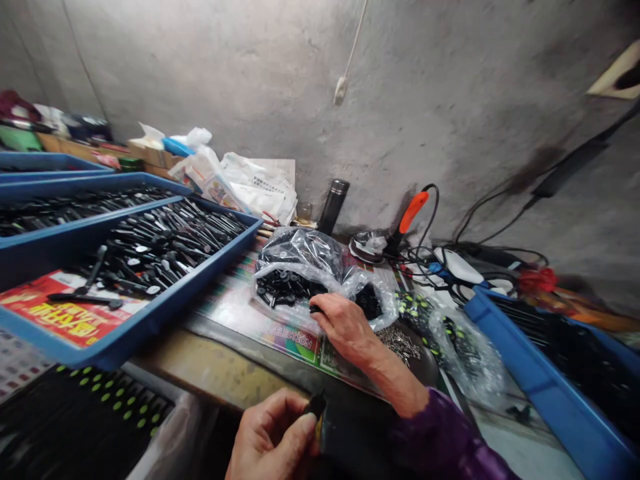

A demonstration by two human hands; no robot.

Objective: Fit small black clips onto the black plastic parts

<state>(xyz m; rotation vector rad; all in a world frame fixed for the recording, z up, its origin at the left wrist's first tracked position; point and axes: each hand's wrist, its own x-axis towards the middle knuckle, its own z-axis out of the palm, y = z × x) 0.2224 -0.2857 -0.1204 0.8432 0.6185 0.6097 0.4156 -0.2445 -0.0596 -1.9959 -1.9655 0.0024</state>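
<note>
My right hand (pixel 347 326) reaches out from a purple sleeve to the mouth of a clear plastic bag (pixel 300 257) full of small black parts (pixel 283 285). Its fingertips are pinched on one small black part at the bag's edge. Close to me, at the bottom of the view, my left hand (pixel 273 437) is closed around a small black piece (pixel 317 405) with a yellowish end, held upright between thumb and fingers. Below my right wrist lies a heap of small metal bits (pixel 400 343).
Blue trays (pixel 150 323) of long black tools stand on the left, and another blue tray (pixel 530 380) is at the right. A second clear bag with green-dotted parts (pixel 455 340), a black flask (pixel 333 205), an orange-handled tool (pixel 413 212) and tangled cables (pixel 450 257) sit by the wall.
</note>
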